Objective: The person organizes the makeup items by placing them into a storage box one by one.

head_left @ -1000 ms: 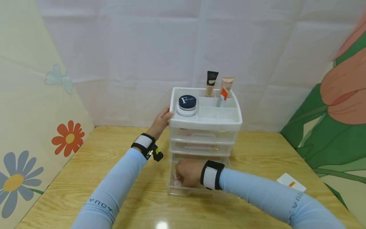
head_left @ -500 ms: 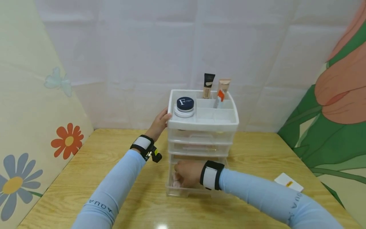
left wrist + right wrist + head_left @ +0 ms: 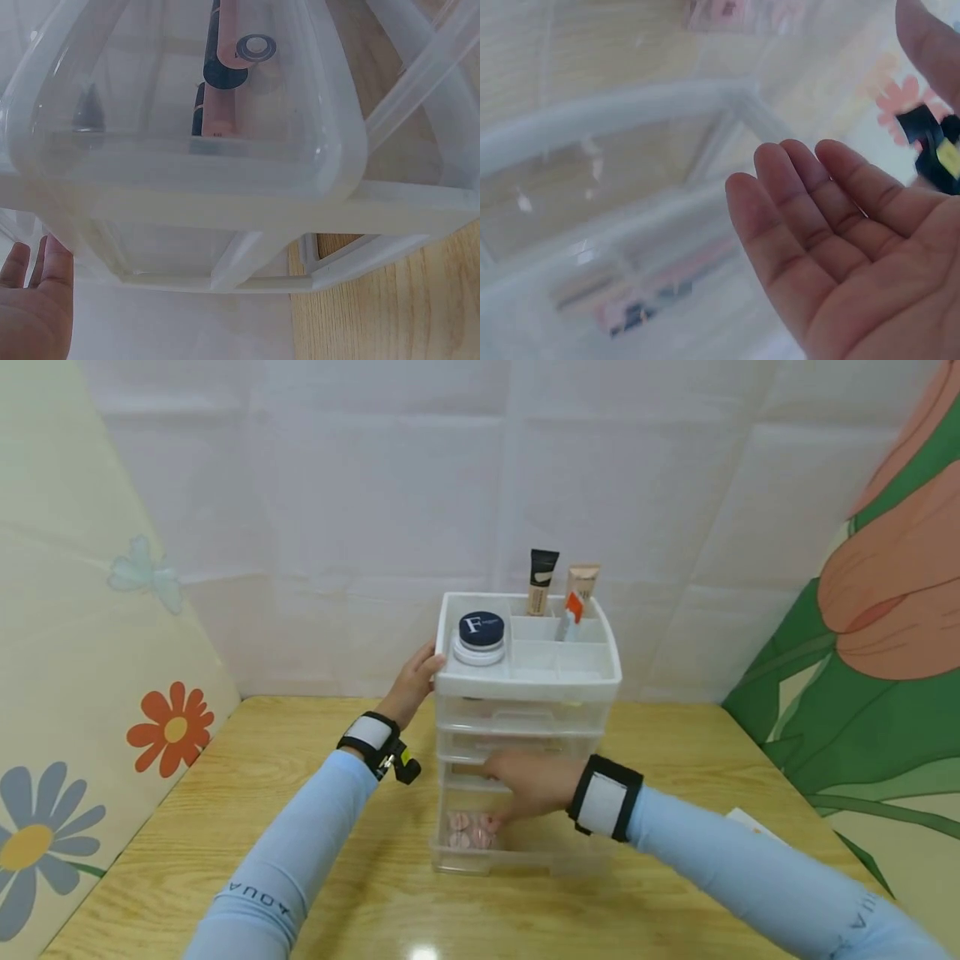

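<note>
A white cosmetics organizer (image 3: 528,692) with clear drawers stands on the wooden table. My left hand (image 3: 408,689) rests against its upper left side, and its fingers look straight in the left wrist view. The lowest drawer (image 3: 517,862) is pulled out. In its left part lies a clear pack of small pink pieces (image 3: 471,832), whose kind I cannot make out. Over this drawer, in front of the organizer, is my right hand (image 3: 536,785). The right wrist view shows that hand (image 3: 855,247) with fingers extended and nothing in it.
On the organizer's top stand a jar with a dark blue lid (image 3: 481,631), a black-capped tube (image 3: 540,581), a beige tube (image 3: 582,581) and an orange-tipped tube (image 3: 570,617). Pink-and-black items (image 3: 221,112) lie inside a drawer. A white box (image 3: 753,823) is partly behind the right arm.
My right hand has let go of the pink pack in the lowest drawer and moved up and right, with its fingers straightened. My left hand stays at the organizer's side.
</note>
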